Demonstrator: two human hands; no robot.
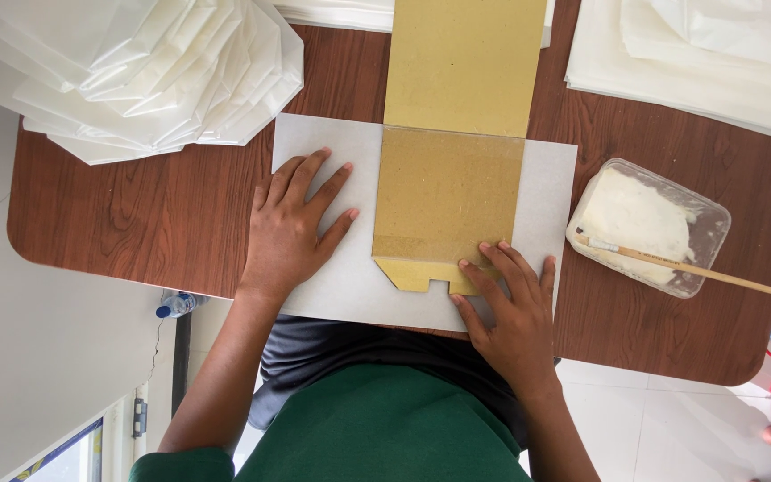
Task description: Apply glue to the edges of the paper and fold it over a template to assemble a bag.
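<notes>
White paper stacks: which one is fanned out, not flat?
The white stack at the table's far left, its folded sheets splayed like a fan; the far-right stack lies flat and squared.

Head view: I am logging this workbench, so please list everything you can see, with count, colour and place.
table: one, dark brown wood grain, under everything
grey board: one, pale grey, flat at table centre
brown sheet: one, mustard brown, folded, lying over the grey board and running to the far edge
folded white papers: one fanned pile, far left
white sheets: one flat stack, far right
tub: one, clear plastic with white paste, right of the grey board
brush: one, wooden handle, resting in the tub
bottle: one, clear with blue cap, on the floor at left
left hand: flat on the grey board
right hand: fingers pressing the brown sheet's near edge
</notes>
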